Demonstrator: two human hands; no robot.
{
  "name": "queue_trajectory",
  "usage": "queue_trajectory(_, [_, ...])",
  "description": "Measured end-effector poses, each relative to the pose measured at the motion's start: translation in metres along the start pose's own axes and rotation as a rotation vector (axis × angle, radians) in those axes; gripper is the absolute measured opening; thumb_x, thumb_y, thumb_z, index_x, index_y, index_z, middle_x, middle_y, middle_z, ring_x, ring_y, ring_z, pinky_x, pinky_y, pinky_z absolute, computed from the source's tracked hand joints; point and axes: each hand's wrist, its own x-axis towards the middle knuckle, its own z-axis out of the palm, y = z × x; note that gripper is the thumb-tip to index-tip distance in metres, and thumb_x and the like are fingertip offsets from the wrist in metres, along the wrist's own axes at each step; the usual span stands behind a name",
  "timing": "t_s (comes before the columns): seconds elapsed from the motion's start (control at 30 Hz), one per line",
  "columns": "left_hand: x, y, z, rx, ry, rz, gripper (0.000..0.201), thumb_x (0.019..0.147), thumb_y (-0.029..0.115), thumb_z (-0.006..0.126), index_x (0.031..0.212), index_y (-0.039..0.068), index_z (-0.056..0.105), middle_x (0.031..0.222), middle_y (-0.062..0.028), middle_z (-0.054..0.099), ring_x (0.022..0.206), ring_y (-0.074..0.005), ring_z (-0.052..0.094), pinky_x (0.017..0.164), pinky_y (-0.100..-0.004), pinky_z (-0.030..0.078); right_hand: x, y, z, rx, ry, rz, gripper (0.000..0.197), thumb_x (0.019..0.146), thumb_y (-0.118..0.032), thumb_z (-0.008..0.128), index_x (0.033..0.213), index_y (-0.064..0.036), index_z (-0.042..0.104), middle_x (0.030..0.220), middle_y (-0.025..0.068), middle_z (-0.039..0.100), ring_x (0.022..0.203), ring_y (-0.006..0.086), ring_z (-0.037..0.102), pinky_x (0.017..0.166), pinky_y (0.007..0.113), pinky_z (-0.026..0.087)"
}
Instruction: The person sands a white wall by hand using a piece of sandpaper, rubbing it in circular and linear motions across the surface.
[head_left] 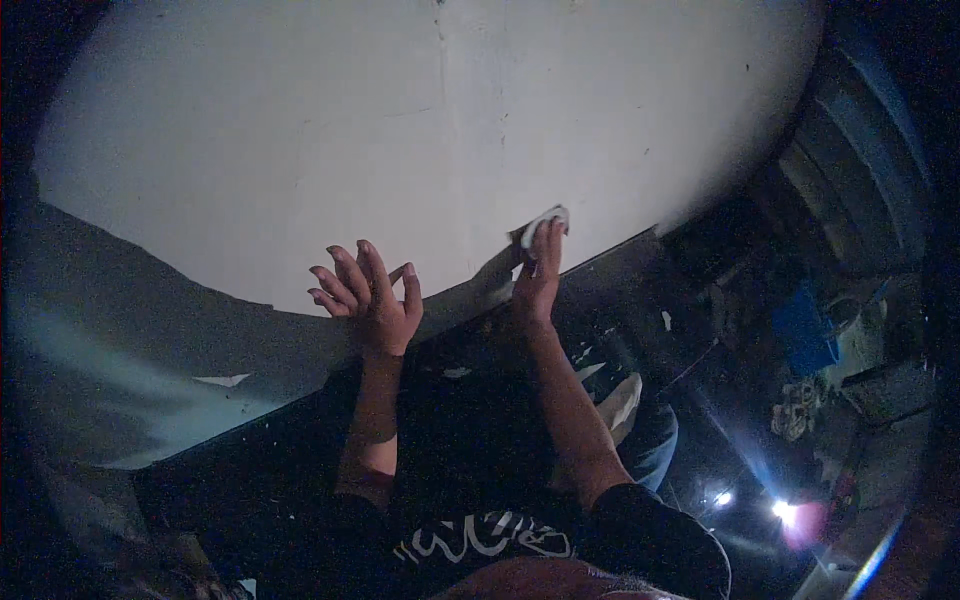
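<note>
The person's right hand [538,272] is stretched out flat against a pale wall [400,130], its fingers [545,245] held close together and pressed onto a small white pad [545,222], perhaps a folded cloth or a piece of sanding paper; which of these it is cannot be told in the dim light. The pad lies under the fingertips at the far end of the hand, its upper edge showing just beyond them, low on the wall near where the pale surface meets a darker grey band [150,330].

The left hand [370,295] is raised beside it, apart from the pad, with fingers loosely curled and spread, holding nothing; whether its palm touches the wall cannot be made out.

Below the hands runs a dark floor [470,420] scattered with pale flakes [455,372]. A blue container [805,330] sits to the right among dim clutter, and a bright light [785,510] glares from the lower right.
</note>
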Motion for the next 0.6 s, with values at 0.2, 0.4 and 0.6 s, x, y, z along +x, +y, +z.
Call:
queue_trajectory(0.2, [-0.002, -0.002, 0.003, 0.010, 0.015, 0.014, 0.079, 0.094, 0.048, 0.056, 0.154, 0.004, 0.029, 0.162, -0.0275, 0.004, 0.147, -0.0501, -0.013, 0.111, -0.0682, -0.010, -0.012, 0.064, 0.007, 0.261, 0.147, 0.553, 0.048, 0.100, 0.000, 0.045, 0.147, 0.0040, 0.038, 0.150, 0.0214, 0.044, 0.140, 0.0289, 0.041, 0.115, 0.037, 0.032])
queue_trajectory(0.4, [-0.002, -0.002, 0.006, -0.010, 0.032, 0.017, 0.081, 0.094, 0.047, 0.057, 0.155, 0.004, 0.026, 0.162, -0.0278, 0.004, 0.147, -0.0527, -0.011, 0.110, -0.0706, -0.010, -0.007, 0.072, 0.011, 0.197, 0.096, 0.611, 0.052, 0.100, -0.005, 0.044, 0.150, 0.0029, 0.033, 0.152, 0.0240, 0.039, 0.141, 0.0351, 0.039, 0.116, 0.039, 0.032])
queue_trajectory(0.6, [-0.003, -0.002, 0.005, -0.007, 0.018, 0.009, 0.081, 0.093, 0.047, 0.058, 0.155, 0.004, 0.026, 0.162, -0.0284, 0.005, 0.146, -0.0542, -0.010, 0.109, -0.0720, -0.008, -0.012, -0.011, 0.011, -0.121, 0.046, 0.085, 0.054, 0.093, 0.004, 0.049, 0.146, -0.0019, 0.044, 0.154, 0.0232, 0.038, 0.146, 0.0381, 0.030, 0.116, 0.046, 0.031])
